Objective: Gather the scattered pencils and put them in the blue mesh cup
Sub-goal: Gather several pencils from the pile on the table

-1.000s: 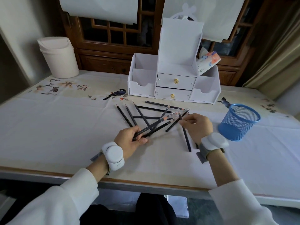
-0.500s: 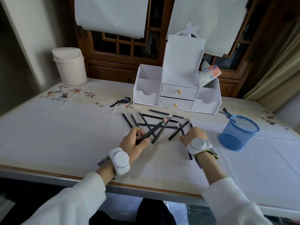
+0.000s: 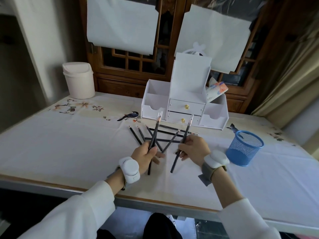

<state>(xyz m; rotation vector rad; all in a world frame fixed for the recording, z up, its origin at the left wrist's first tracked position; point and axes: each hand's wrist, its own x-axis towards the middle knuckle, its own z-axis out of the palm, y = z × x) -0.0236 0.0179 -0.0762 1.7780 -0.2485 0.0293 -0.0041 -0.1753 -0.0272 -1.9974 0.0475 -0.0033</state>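
My left hand [image 3: 145, 156] is shut on a small bunch of dark pencils [image 3: 155, 134] that point up and away, tips near the white organizer. My right hand [image 3: 194, 149] is shut on pencils [image 3: 186, 131] too, held steeply, their lower ends hanging toward the table. Several more dark pencils [image 3: 137, 134] lie crossed on the white cloth between and beyond both hands. The blue mesh cup [image 3: 244, 147] stands upright to the right of my right hand, with nothing visible inside it.
A white desk organizer [image 3: 185, 102] with two drawers stands behind the pencils, a tissue pack [image 3: 216, 90] tucked in its right side. A cream bin [image 3: 78, 80] sits at the far left corner. The table's front edge [image 3: 155, 201] runs below my wrists.
Both hands have lifted off the table with pencils in them. The left bunch swung from slanting flat to nearly upright. The right hand, flat on the table before, now grips raised pencils.
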